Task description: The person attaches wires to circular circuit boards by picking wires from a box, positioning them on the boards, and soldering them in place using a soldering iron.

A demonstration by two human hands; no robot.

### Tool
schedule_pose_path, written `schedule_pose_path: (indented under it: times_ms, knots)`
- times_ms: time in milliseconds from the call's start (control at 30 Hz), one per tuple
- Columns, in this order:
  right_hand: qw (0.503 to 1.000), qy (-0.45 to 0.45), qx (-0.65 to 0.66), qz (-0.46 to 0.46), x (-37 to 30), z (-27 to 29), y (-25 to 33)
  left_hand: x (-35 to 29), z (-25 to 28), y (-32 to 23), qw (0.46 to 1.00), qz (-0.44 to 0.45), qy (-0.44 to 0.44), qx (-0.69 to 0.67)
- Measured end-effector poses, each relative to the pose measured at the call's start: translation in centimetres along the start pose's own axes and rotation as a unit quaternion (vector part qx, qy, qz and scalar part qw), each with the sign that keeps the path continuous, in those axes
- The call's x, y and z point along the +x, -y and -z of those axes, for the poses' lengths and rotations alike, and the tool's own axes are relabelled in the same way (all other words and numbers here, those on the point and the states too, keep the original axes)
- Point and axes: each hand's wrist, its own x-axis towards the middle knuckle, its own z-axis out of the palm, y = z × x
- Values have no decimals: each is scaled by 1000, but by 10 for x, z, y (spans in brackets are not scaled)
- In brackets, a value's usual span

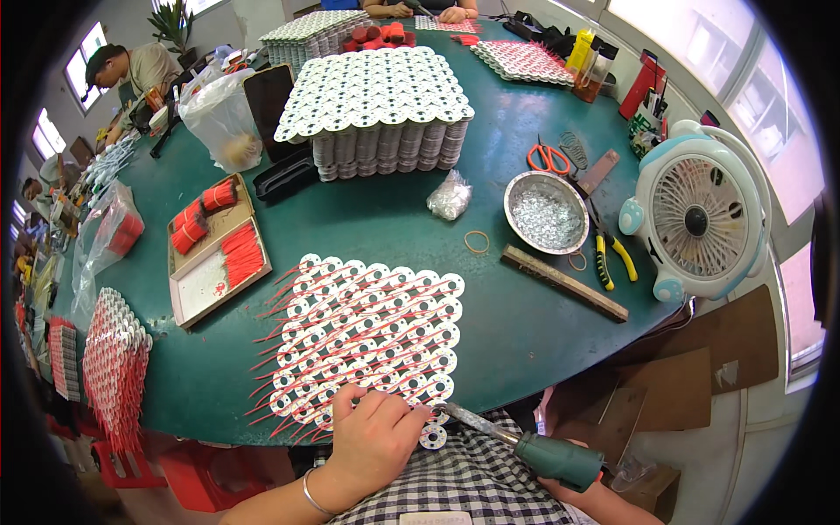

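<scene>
The step in hand looks to be soldering red wires (302, 359) onto a panel of round white circuit boards (446, 334), which lies at the near edge of the green table (490, 350), its near right corner reaching toward the person's lap. The left hand (374, 437) is curled over that near edge, fingers bunched beside the iron's tip; whether they pinch a wire or merely press the panel I cannot tell, as the knuckles hide it. The right hand (570, 495), partly behind the handle, grips a soldering iron (560, 459) with its tip at the same corner. The next move probably calls for a steady tip and a wire end held still on its joint. Counted: one panel under the hands, two tall stacks of white boards (376, 96) beyond, one shallow cardboard box (194, 289) of red wire, one metal bowl (547, 248), one pair of scissors (551, 156), one pair of pliers (604, 262), one wooden bar (564, 283), two rubber bands (467, 238) and one fan (696, 220).
</scene>
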Motion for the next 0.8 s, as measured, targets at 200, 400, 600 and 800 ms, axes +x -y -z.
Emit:
schedule_pose_path:
  times_ms: [200,400,600,800]
  knots:
    - [976,91,-179,81,3,16,4,1,1,0,1000,4,-2,10]
    - [945,-60,276,-168,-6,17,13,0,1,1,1000,5,14,-25]
    - [938,4,271,-217,-19,28,16,5,14,-8,999,20,-16,-40]
    - [975,-15,196,-108,-24,14,-7,-2,7,-9,999,-14,21,19]
